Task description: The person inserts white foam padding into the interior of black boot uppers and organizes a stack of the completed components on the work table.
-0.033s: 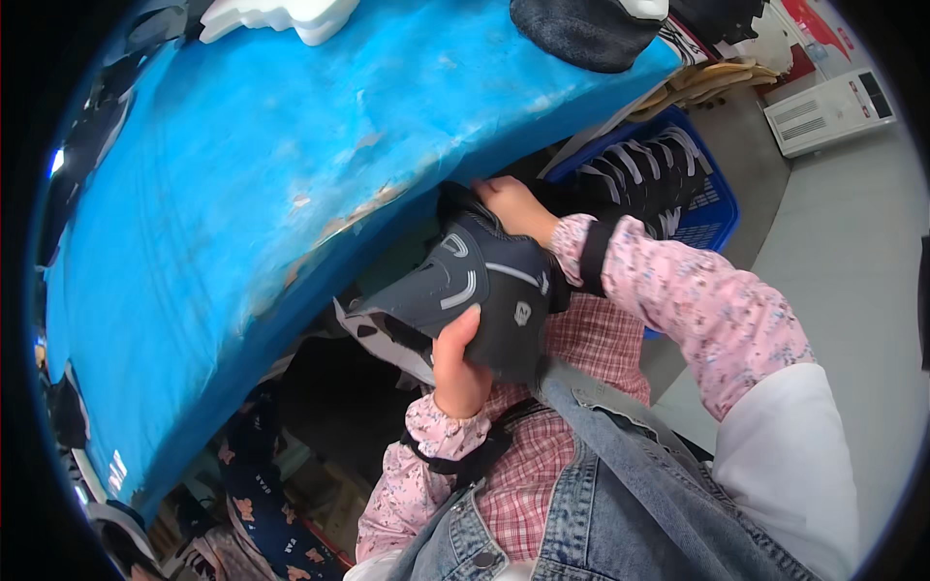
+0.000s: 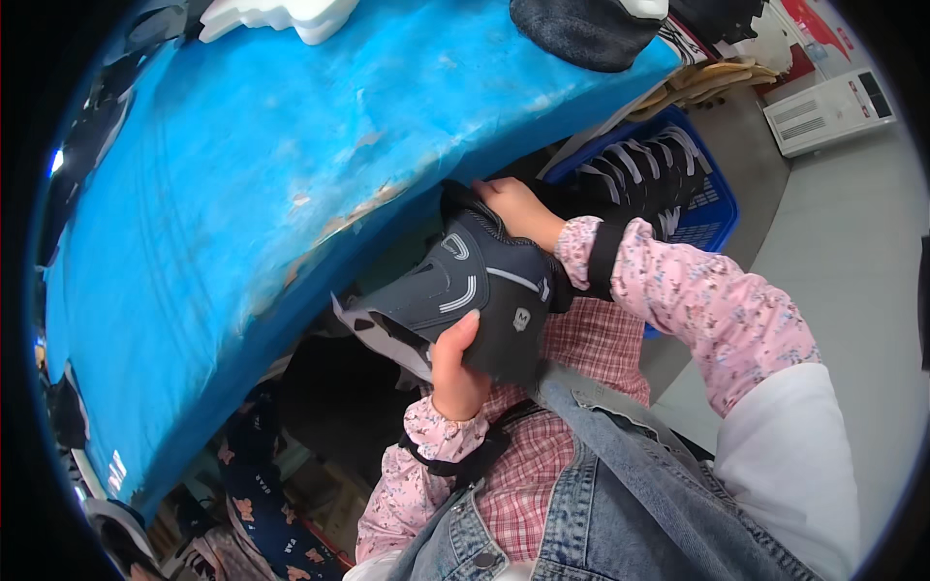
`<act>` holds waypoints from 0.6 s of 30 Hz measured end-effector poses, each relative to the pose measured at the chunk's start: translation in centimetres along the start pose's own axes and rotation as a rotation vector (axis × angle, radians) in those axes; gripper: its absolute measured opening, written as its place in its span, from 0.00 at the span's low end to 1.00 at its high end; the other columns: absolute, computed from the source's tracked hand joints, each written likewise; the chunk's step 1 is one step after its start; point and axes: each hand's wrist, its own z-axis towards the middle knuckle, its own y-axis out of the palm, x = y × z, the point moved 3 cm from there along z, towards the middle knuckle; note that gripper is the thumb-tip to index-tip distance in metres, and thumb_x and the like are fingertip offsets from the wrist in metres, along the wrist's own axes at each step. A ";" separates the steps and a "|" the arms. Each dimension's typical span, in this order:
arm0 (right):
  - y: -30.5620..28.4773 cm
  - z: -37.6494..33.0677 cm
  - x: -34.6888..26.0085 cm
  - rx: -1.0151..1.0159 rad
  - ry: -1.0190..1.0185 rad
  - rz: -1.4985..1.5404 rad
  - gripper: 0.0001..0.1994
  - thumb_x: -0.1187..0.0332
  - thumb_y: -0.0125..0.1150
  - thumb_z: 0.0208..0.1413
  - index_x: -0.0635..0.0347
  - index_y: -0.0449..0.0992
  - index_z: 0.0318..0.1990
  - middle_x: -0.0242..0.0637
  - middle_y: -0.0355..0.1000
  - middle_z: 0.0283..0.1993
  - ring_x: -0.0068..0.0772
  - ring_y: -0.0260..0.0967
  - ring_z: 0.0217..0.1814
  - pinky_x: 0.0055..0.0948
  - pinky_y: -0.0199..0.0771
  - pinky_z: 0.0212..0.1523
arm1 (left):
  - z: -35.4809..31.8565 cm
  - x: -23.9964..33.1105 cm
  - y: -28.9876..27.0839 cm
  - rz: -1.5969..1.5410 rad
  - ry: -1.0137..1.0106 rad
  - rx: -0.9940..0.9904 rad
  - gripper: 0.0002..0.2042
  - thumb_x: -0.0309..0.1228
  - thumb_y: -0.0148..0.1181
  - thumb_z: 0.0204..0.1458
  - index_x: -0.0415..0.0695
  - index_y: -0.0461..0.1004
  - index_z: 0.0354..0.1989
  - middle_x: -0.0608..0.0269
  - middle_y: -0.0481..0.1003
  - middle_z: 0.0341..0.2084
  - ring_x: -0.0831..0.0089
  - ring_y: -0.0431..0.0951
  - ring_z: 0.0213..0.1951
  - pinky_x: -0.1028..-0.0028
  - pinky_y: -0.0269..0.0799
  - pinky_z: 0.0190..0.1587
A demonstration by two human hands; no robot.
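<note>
A dark grey and black shoe upper (image 2: 509, 315) with light stripes and a small pale badge is held over my lap, just off the table's near edge. My left hand (image 2: 455, 368) grips its lower side, the thumb pressed on the outer face and the other fingers hidden behind. At its far, collar end, my right hand (image 2: 520, 211) is closed on the padded dark edge; most of those fingertips are out of sight. The upper's open bottom, with a pale grey lining edge (image 2: 383, 344), faces left.
A table with a worn blue cover (image 2: 242, 165) fills the left and far side. On it lie a white shaped piece (image 2: 281, 15) and a black fuzzy piece (image 2: 581, 34). A blue basket (image 2: 722, 198) holds black laced uppers (image 2: 644, 179). Someone's patterned dark clothing (image 2: 266, 494) shows lower left.
My right wrist and sleeve have shifted very slightly right. The shoe upper has tilted a touch; both hands keep their hold.
</note>
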 end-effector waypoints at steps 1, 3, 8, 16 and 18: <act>-0.3 -0.7 -0.2 -0.061 0.238 0.232 0.10 0.70 0.48 0.50 0.66 0.71 0.35 0.56 0.69 0.31 0.57 0.69 0.36 0.44 0.69 0.38 | -0.2 -0.2 -0.2 -0.001 -0.003 0.001 0.19 0.34 0.48 0.52 0.34 0.68 0.48 0.55 0.73 0.44 0.66 0.74 0.45 0.70 0.68 0.49; 0.2 -0.9 0.7 -0.080 0.250 0.206 0.10 0.71 0.48 0.49 0.68 0.71 0.36 0.56 0.70 0.30 0.55 0.69 0.36 0.42 0.70 0.37 | -0.3 -0.7 -0.3 0.036 0.001 0.087 0.19 0.38 0.46 0.51 0.34 0.72 0.42 0.56 0.75 0.39 0.67 0.75 0.41 0.72 0.68 0.46; 1.7 -1.5 1.8 0.083 -0.329 -0.191 0.10 0.74 0.49 0.47 0.72 0.71 0.36 0.52 0.69 0.28 0.52 0.69 0.35 0.42 0.70 0.37 | 0.1 -0.9 0.7 -0.029 -0.015 0.140 0.18 0.38 0.46 0.51 0.35 0.72 0.41 0.56 0.76 0.37 0.67 0.75 0.40 0.72 0.68 0.45; 2.1 -0.7 2.6 0.089 -0.245 -0.262 0.09 0.72 0.49 0.48 0.68 0.72 0.35 0.52 0.70 0.29 0.54 0.69 0.35 0.42 0.71 0.37 | 0.4 -0.2 2.3 0.071 0.008 0.219 0.18 0.38 0.45 0.51 0.36 0.73 0.39 0.57 0.76 0.35 0.68 0.76 0.38 0.72 0.70 0.43; 1.6 -0.4 2.9 0.149 -0.238 -0.269 0.09 0.72 0.49 0.48 0.67 0.72 0.35 0.52 0.70 0.30 0.55 0.69 0.35 0.43 0.71 0.36 | 0.2 0.2 3.2 0.025 0.022 0.222 0.18 0.38 0.45 0.51 0.35 0.72 0.40 0.56 0.76 0.35 0.67 0.76 0.38 0.72 0.70 0.43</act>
